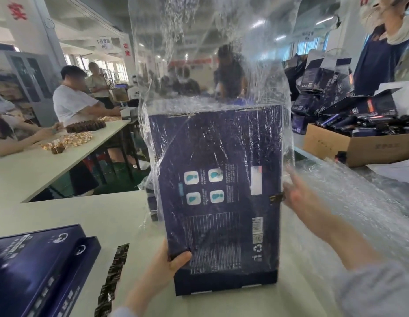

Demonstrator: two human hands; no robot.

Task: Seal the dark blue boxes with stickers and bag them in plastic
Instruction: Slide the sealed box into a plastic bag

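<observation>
Dark blue box (222, 179) stands on end by the bench's (84, 213) near edge, plastic bag (199, 53) partway down it, left hand (167, 264) clamped on its lower corner. Right hand's (299, 193) too blurry to call its grip; the bag might snag the side sticker (276, 199).

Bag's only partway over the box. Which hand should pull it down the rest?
Probably right. The left hand grips the dark blue box by its lower corner, steadying it; the right hand lies against the plastic bag at the box's right edge.
</observation>
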